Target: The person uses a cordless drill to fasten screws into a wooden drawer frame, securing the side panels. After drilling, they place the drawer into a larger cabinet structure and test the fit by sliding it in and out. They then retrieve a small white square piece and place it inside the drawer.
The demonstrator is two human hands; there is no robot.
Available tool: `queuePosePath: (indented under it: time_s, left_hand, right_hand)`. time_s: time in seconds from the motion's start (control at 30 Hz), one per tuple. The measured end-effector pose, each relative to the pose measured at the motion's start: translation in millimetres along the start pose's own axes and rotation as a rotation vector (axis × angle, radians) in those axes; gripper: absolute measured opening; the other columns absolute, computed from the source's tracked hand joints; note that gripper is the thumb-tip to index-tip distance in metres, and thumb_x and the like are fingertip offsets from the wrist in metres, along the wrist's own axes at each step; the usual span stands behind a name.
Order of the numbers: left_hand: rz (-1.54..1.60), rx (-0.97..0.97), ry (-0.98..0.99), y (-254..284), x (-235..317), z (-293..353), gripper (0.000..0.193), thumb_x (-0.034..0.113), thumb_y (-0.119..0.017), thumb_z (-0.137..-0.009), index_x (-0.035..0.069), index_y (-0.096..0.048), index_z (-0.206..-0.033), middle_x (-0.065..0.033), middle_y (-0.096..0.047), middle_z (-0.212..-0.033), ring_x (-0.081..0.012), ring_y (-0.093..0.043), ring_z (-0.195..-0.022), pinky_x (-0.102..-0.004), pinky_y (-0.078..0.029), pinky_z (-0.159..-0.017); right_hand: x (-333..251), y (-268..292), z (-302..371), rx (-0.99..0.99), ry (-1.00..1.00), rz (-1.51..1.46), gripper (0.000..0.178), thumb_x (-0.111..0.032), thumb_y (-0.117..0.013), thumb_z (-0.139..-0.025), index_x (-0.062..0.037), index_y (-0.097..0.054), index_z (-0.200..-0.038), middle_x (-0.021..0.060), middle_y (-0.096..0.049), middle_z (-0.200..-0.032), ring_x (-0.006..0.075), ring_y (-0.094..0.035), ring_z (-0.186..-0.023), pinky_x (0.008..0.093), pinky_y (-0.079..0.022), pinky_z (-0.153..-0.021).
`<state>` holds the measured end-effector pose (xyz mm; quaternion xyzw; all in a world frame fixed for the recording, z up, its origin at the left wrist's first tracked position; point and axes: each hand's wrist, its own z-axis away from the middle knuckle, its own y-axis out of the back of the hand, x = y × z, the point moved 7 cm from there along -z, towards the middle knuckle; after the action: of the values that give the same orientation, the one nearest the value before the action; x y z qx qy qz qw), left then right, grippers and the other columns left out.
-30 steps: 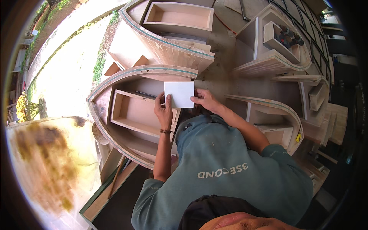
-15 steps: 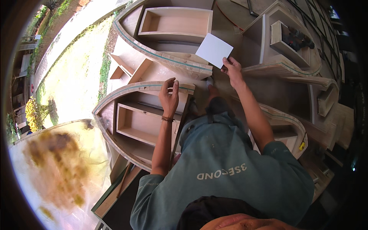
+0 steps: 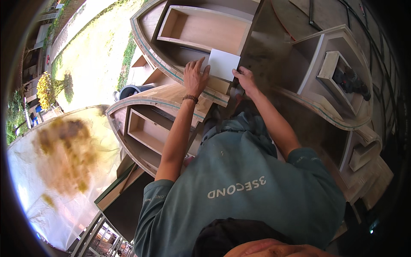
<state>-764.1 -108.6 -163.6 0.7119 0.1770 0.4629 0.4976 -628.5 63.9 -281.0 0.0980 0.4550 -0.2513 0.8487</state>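
Note:
A white square sheet (image 3: pixel 224 64), its thickness hard to tell, lies over the near side of the upper boat-shaped wooden cabinet (image 3: pixel 165 63). My right hand (image 3: pixel 245 80) pinches the sheet by its right edge, thumb on top. Next to the sheet's left edge is my left hand (image 3: pixel 196 79), fingers apart and nothing held; whether its thumb touches the sheet I cannot tell. Inside this cabinet sits a pale wooden box (image 3: pixel 205 30), beyond both hands. Below my left forearm stands a second boat-shaped cabinet (image 3: pixel 124 105) with a similar box (image 3: pixel 147 128).
At the right, another boat-shaped cabinet (image 3: pixel 312 64) holds a box with dark tools (image 3: pixel 353 81). A dark round bucket (image 3: pixel 129 91) stands between the left cabinets. Stained plastic sheeting (image 3: pixel 68 154) hangs at the left. Dark bars (image 3: pixel 317 19) lie on the far-right floor.
The white sheet has come from above the floor onto the upper cabinet's near side, still in my right hand. My left hand has moved forward beside it. The view has shifted.

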Motion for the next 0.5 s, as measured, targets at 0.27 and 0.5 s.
queuePosePath:
  time_s: [0.27, 0.5]
  left_hand:
    - [0.118, -0.136, 0.217, -58.4, 0.9, -48.8, 0.055, 0.038, -0.067, -0.094, 0.018, -0.055, -0.144, -0.0217, -0.065, -0.118, -0.0410, -0.064, -0.106, -0.0479, -0.052, -0.090]
    - [0.218, -0.192, 0.381, -66.3, -18.5, -61.7, 0.064, 0.048, -0.077, -0.083, 0.013, -0.064, -0.136, -0.0220, -0.072, -0.114, -0.0352, -0.071, -0.103, -0.0421, -0.055, -0.089]
  right_hand:
    - [-14.9, -0.9, -9.2, -0.021, 0.055, 0.014, 0.032, -0.025, -0.067, -0.096, 0.0044, -0.069, -0.108, 0.0051, -0.072, -0.087, 0.0096, -0.062, -0.077, 0.0280, -0.048, -0.069]
    - [-25.5, 11.2, -19.1, -0.113, -0.051, -0.013, 0.032, -0.026, -0.069, -0.095, 0.0045, -0.070, -0.104, 0.0055, -0.071, -0.086, 0.0093, -0.062, -0.073, 0.0272, -0.050, -0.065]
